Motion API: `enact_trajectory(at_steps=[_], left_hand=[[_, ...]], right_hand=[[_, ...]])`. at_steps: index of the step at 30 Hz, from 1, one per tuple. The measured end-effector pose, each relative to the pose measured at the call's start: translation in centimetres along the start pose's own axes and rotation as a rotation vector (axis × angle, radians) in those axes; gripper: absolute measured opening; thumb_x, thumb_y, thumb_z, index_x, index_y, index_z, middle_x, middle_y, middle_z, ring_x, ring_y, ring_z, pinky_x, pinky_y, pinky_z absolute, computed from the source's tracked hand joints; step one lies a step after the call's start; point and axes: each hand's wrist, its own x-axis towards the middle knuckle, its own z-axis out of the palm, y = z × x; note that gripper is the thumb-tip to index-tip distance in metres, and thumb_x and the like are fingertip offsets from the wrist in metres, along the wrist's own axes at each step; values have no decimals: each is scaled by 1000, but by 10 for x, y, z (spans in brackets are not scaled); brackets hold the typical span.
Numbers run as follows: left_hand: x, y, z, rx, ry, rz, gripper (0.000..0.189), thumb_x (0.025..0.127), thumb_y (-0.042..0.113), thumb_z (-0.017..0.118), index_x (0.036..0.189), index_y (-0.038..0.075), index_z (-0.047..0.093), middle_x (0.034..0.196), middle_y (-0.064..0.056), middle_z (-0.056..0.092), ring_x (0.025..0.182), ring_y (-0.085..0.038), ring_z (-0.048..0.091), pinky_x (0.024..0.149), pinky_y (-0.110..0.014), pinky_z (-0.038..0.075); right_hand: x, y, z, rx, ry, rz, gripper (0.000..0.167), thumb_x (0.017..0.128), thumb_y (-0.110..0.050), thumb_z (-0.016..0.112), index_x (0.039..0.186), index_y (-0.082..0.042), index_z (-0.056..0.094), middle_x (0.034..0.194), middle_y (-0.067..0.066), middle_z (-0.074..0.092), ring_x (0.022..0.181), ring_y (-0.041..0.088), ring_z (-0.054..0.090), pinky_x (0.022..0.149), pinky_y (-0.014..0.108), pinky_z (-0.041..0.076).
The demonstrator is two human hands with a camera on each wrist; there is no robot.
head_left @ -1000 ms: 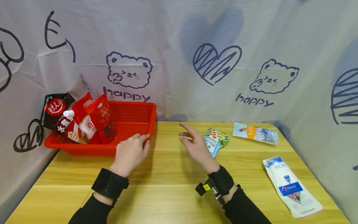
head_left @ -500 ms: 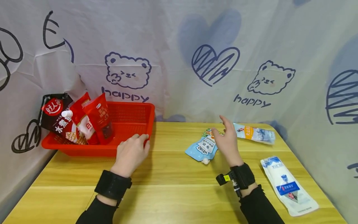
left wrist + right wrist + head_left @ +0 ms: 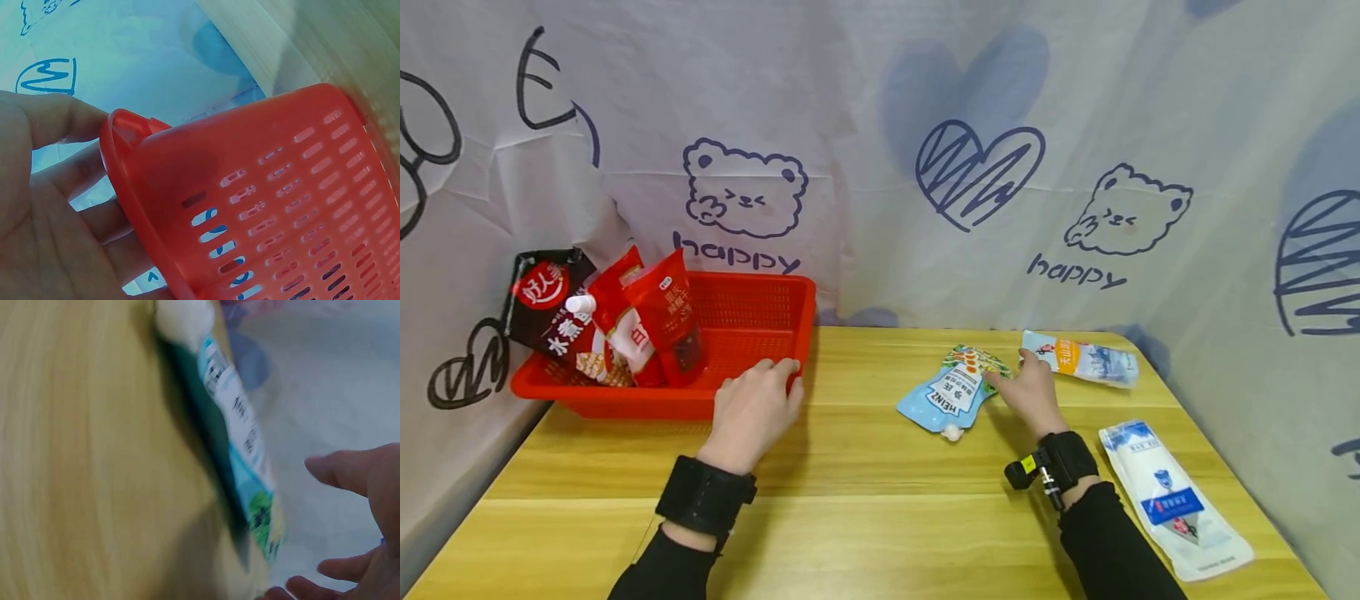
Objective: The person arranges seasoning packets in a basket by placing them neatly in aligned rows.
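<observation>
My left hand point(image 3: 754, 412) holds the front right corner of the red plastic basket point(image 3: 808, 310). In the left wrist view its fingers point(image 3: 69, 119) lie at the rim of that basket point(image 3: 187, 156). My right hand point(image 3: 1036, 390) is spread beside a light blue Heinz spouted pouch point(image 3: 946, 396), which lies flat on the table. Just beyond its fingertips is a blue, white and orange packet point(image 3: 1086, 360). In the right wrist view the fingers point(image 3: 344, 472) stand apart from the pouch point(image 3: 240, 434), with nothing between them.
Inside the basket, at its left, stand a black packet point(image 3: 553, 287) and red pouches point(image 3: 662, 308), one with a white cap point(image 3: 580, 304). A white packet with a blue label point(image 3: 1176, 504) lies at the table's right. A patterned cloth point(image 3: 865, 208) hangs behind.
My right hand has moved right, past the Heinz pouch, then lowered between it and the blue, white and orange packet. My left hand stays at the basket corner.
</observation>
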Motion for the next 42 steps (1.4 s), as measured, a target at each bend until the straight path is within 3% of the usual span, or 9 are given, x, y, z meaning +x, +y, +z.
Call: enact_trajectory(at_steps=[5, 10, 16, 19, 25, 28, 32, 38, 42], left_hand=[[1, 2, 0, 1, -18, -9, 32, 96, 20, 71, 125, 5, 74, 99, -16, 73, 71, -30, 64, 64, -46, 55], [3, 4, 1, 2, -24, -7, 33, 97, 21, 71, 125, 5, 73, 100, -16, 73, 73, -30, 64, 66, -48, 56], [5, 6, 1, 5, -38, -10, 33, 97, 22, 70, 126, 5, 73, 100, -16, 73, 75, -31, 64, 69, -50, 56], [6, 7, 1, 7, -37, -12, 32, 97, 22, 70, 125, 5, 73, 98, -16, 72, 74, -31, 64, 69, -50, 56], [8, 7, 1, 3, -55, -33, 28, 97, 21, 68, 121, 7, 71, 93, -14, 70, 69, -31, 62, 64, -50, 54], [10, 8, -1, -5, -84, -55, 26, 97, 21, 68, 120, 8, 70, 93, -13, 69, 68, -31, 61, 62, -49, 53], [14, 7, -5, -15, -129, -81, 27, 96, 22, 68, 120, 9, 69, 93, -13, 69, 68, -30, 59, 61, -48, 53], [18, 5, -17, -70, -226, -117, 31, 95, 23, 68, 123, 10, 67, 78, -9, 61, 64, -27, 55, 58, -41, 46], [18, 1, -22, -88, -280, -146, 33, 96, 25, 67, 126, 12, 66, 65, -5, 52, 62, -26, 53, 59, -38, 39]], right_hand=[[11, 10, 4, -46, -102, 88, 103, 97, -49, 68, 159, 13, 16, 160, 40, 23, 147, 55, 28, 119, 64, 29], [16, 11, 5, -99, -136, 95, 108, 94, -56, 68, 156, 18, 20, 157, 41, 29, 144, 54, 35, 118, 62, 32], [20, 10, 6, -102, -130, 90, 91, 93, -49, 74, 142, 18, 40, 134, 35, 51, 109, 40, 51, 96, 49, 47], [21, 11, 7, -63, -115, 94, 88, 92, -44, 77, 140, 18, 38, 130, 32, 50, 105, 36, 48, 96, 48, 47], [24, 16, 12, 22, -71, 90, 66, 89, -34, 83, 120, 12, 48, 108, 19, 48, 92, 30, 46, 76, 37, 41], [24, 17, 15, 100, -60, 106, 70, 89, -28, 83, 130, 15, 46, 117, 22, 49, 99, 32, 48, 86, 41, 47], [22, 15, 18, 248, -46, 144, 87, 91, -19, 82, 150, 14, 26, 138, 30, 42, 113, 34, 50, 102, 47, 47], [12, 2, 26, 453, 14, 130, 89, 92, -6, 78, 155, 6, 15, 139, 34, 42, 97, 31, 66, 77, 35, 63], [3, -9, 31, 464, 73, 68, 85, 93, -4, 76, 153, 6, 16, 143, 34, 40, 117, 36, 59, 98, 41, 56]])
